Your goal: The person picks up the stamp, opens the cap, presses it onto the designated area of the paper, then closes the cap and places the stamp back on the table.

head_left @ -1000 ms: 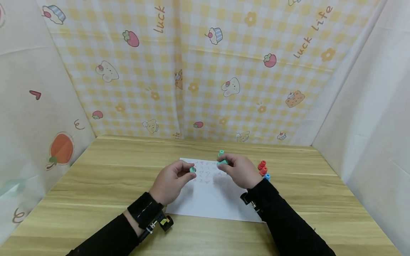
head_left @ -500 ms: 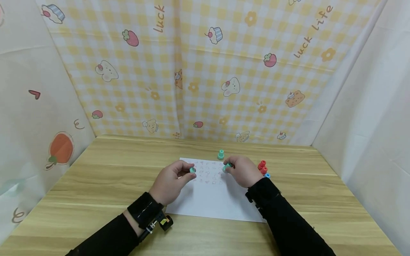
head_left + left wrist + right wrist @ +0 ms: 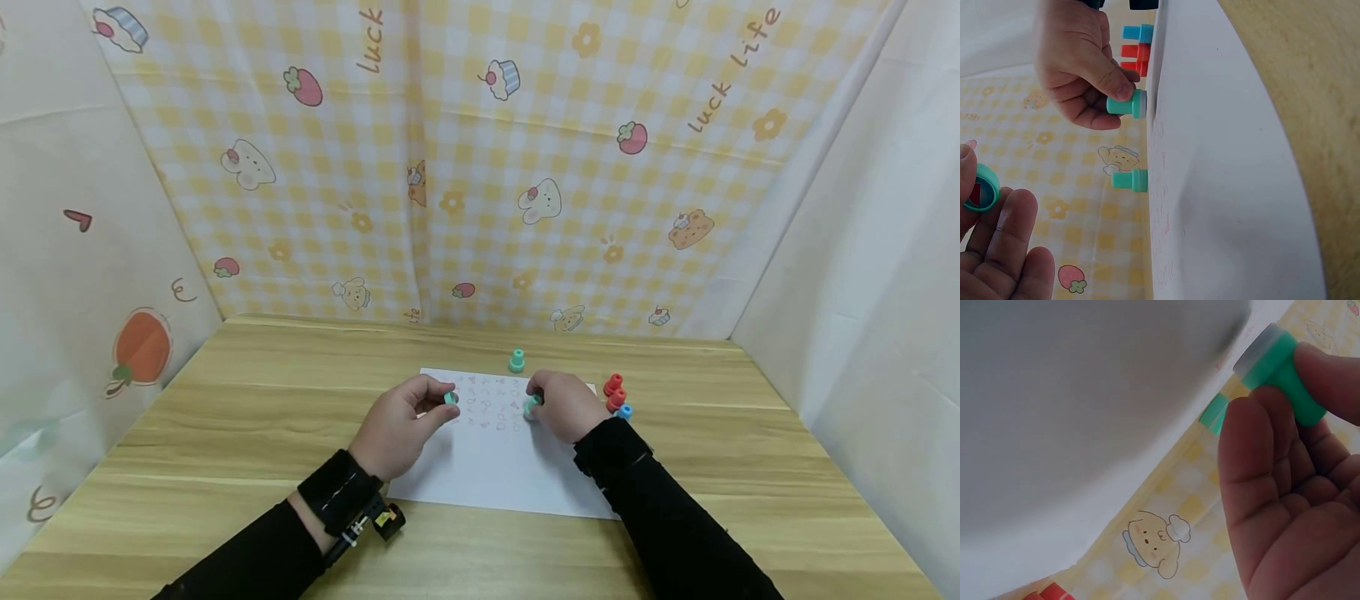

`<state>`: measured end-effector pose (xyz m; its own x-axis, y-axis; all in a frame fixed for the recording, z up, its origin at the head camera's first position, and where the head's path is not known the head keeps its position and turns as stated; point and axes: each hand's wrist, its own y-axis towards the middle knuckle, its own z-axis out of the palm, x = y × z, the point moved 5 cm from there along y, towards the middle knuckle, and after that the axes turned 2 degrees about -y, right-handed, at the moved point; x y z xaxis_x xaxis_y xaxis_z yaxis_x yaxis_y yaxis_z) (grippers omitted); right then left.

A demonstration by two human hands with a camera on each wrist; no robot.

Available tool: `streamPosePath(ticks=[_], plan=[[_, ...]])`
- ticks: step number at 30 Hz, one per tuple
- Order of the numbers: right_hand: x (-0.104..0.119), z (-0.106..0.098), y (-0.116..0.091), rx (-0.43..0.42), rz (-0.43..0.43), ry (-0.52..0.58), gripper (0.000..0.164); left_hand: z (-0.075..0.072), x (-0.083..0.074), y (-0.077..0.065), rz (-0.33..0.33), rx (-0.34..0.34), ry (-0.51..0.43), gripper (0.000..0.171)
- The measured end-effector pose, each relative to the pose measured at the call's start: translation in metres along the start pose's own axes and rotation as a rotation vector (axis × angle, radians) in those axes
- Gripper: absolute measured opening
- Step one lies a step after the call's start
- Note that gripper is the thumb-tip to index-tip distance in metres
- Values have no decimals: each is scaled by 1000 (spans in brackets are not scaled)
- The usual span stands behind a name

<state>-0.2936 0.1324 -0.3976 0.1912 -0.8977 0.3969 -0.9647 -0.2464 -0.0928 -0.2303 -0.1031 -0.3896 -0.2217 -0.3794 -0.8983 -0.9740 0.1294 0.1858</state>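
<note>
My right hand (image 3: 570,406) pinches a green toy stamp (image 3: 1300,394) by its handle, between thumb and fingers. The stamp's pale end points down at the white paper (image 3: 495,467), very close to it; whether it touches, I cannot tell. Rows of small reddish printed marks (image 3: 486,404) cover the paper's upper part. Left of these, my left hand (image 3: 401,425) holds a small green cap (image 3: 988,181) between thumb and fingers, its open side showing something red inside. Another green stamp (image 3: 517,361) stands upright just behind the paper's far edge.
Two red stamps (image 3: 614,392) and a blue stamp (image 3: 625,412) stand just right of the paper. The wooden table (image 3: 247,433) ends at a yellow checked cloth (image 3: 480,208) behind, with white cloth on both sides.
My right hand has moved slightly right and down toward the paper with the green stamp, uncovering the green stamp behind. My left hand has stayed in place with the cap.
</note>
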Motion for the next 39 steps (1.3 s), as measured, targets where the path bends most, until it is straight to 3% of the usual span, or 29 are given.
streamPosePath(ticks=[25, 39], plan=[[-3, 6, 0, 29, 20, -15, 8, 4, 0, 1, 1, 10, 4, 19], [8, 8, 5, 45, -53, -173, 18, 3, -1, 1, 24, 10, 31, 21]])
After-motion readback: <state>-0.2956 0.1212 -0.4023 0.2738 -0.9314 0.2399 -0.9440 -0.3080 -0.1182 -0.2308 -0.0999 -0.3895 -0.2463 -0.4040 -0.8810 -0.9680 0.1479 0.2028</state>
